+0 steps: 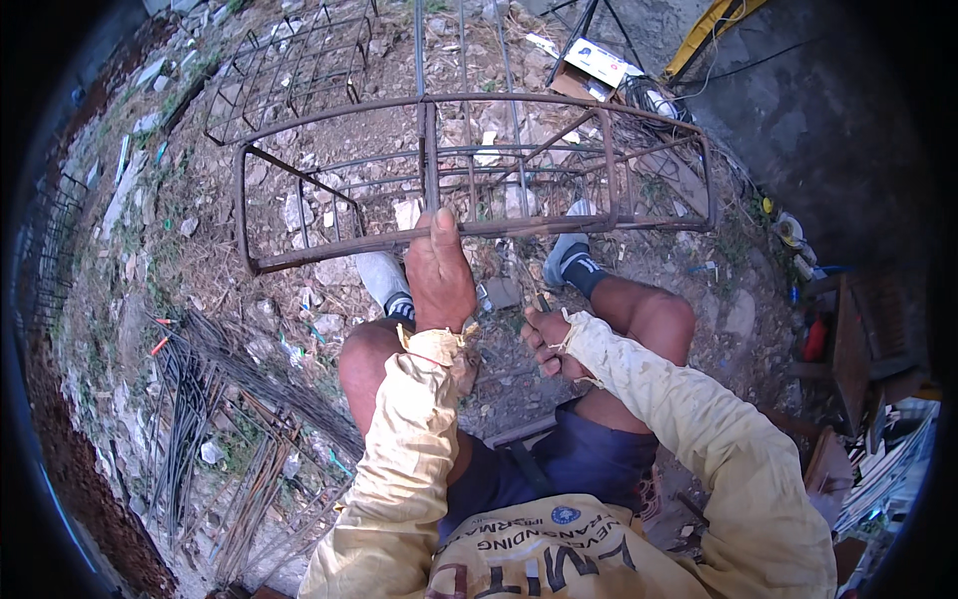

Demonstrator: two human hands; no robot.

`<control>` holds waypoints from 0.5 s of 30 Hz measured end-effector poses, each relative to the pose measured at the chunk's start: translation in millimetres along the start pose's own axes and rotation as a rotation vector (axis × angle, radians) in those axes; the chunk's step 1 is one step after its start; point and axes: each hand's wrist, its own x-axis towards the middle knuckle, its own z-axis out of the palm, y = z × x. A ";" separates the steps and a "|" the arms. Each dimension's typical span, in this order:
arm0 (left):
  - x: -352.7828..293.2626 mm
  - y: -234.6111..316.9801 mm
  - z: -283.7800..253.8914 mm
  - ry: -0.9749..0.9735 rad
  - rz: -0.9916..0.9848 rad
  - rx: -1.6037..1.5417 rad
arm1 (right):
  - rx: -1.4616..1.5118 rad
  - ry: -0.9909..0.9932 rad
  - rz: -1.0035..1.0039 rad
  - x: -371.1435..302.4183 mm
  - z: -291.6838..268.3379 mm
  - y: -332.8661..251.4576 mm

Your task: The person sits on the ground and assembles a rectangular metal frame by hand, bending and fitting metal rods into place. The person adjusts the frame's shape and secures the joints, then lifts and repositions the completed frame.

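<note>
A brown steel rebar cage [334,252], made of bent rectangular hoops joined by long bars, stands in front of me over the ground. My left hand [442,280] is closed round the near hoop, where a lengthwise bar [429,150] meets it; the thumb points away from me along the joint. Lower and to the right, my right hand [548,339] is apart from the cage, above the ground between my knees. Its fingers are curled, and a short dark tip [542,300] shows by the thumb. What it belongs to is hidden in the hand.
Another rebar cage [289,75] lies beyond at the far left. Loose bars and wire [190,409] are heaped on the stony ground at left. At the far right back are a white carton [599,65] and a yellow metal piece [709,35]. A wooden piece [848,339] stands at right.
</note>
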 end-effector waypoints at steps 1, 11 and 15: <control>1.1 0.7 -0.3 -0.010 -0.020 -0.001 | -0.008 0.013 0.009 0.1 -1.5 -0.4; 8.9 0.8 -1.9 -0.002 0.077 0.038 | 0.716 -1.092 0.029 58.0 -18.4 49.3; 10.3 -0.4 0.5 0.047 0.105 0.040 | 0.906 -1.402 -0.009 79.1 -0.8 67.1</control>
